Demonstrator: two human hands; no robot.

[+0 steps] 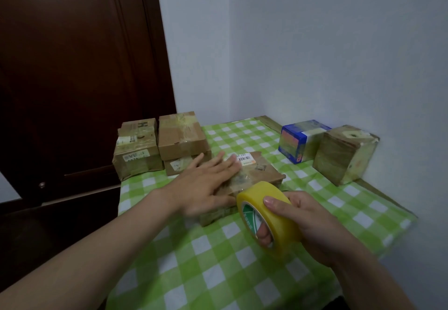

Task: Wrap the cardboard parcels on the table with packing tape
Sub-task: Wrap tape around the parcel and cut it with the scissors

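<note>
1. Left hand (206,183) is down flat on the low cardboard parcel (260,172) in the middle of the green checked cloth (218,273); fingers straight and spread, palm pressing the top; fingertips reach a white barcode label (244,159).
2. Right hand (305,222) grips the yellow tape roll (257,197); thumb across the outer band, fingers hooked through the core; the roll is held on edge just in front of the parcel's near right corner; whether it touches the cardboard, I cannot tell.
3. Back left, a cluster of taped brown parcels (181,137), some stacked, close together.
4. Back right by the wall, a blue box (291,145) beside a taped brown cube parcel (344,154); both well apart from the hands.
5. Dark wooden door (72,67) behind, on the left.
</note>
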